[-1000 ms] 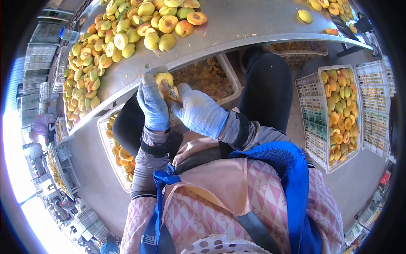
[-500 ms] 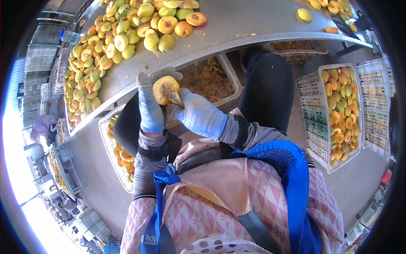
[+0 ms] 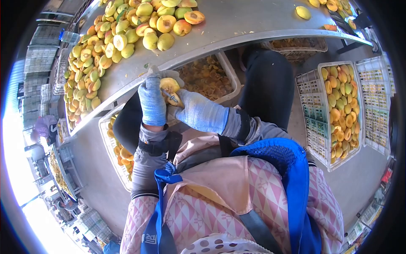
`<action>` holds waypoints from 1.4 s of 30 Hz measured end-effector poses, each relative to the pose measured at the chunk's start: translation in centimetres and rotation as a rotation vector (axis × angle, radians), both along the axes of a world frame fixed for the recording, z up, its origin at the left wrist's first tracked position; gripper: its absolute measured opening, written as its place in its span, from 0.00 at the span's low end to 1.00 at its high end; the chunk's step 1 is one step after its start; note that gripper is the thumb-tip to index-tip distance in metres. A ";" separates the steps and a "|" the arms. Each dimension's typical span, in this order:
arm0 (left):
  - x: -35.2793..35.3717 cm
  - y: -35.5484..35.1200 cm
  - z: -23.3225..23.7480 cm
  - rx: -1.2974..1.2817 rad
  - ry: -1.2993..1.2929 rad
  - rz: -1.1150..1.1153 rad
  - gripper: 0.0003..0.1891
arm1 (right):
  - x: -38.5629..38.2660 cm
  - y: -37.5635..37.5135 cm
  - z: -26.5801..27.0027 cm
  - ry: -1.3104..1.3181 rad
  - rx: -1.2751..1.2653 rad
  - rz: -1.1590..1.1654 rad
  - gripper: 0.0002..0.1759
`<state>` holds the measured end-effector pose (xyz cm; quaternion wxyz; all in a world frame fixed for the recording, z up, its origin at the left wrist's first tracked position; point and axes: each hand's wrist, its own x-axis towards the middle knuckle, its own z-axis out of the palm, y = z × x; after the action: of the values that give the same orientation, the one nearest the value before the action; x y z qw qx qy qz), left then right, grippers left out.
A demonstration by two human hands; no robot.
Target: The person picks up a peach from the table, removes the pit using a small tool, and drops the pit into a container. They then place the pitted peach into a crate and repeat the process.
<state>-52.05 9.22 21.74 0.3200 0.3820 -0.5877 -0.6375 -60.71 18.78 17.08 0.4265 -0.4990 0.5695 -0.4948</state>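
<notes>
The left hand [image 3: 152,103], in a blue glove, is wrapped around a yellow peach [image 3: 169,84]. It holds the peach up just below the edge of the worktop [image 3: 237,21]. The right hand [image 3: 198,112], also in a blue glove, is closed on a small tool [image 3: 171,96]. The tip of the tool touches the peach.

Under the hands sits a white bin [image 3: 231,78]. It is full of small orange cut fruit bits. Another white bin [image 3: 111,144] sits lower down on the left, with round orange fruit in it.

On the floor to the right stands a white crate [image 3: 311,91] with holes in its sides. It is packed with whole yellow and orange peaches. Just beside it is a second crate [image 3: 374,106], and no fruit shows in it. A basket [image 3: 296,47] under the far edge of the worktop holds more orange bits.

On top of the worktop lies a big pile of peaches [image 3: 122,36]. Some are whole and some are cut in half.

A blue strap [image 3: 149,237] near the bottom has white letters on it, but they are too blurry to read.
</notes>
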 end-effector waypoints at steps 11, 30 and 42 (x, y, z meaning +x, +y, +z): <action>0.2 -0.1 -0.9 -0.184 -0.134 0.212 0.24 | -0.1 1.2 1.3 0.365 -0.046 -0.134 0.19; -0.6 -1.9 -2.5 0.002 -0.081 -0.033 0.22 | -1.3 -0.1 1.2 0.196 0.214 -0.011 0.21; -0.7 -2.3 -4.5 0.270 0.262 -0.033 0.28 | -3.6 0.5 1.5 -0.996 0.420 0.318 0.20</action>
<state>-52.74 6.89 17.21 0.3291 0.3255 -0.4561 -0.7601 -64.34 19.26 18.60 0.8034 -0.1893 0.3034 -0.4761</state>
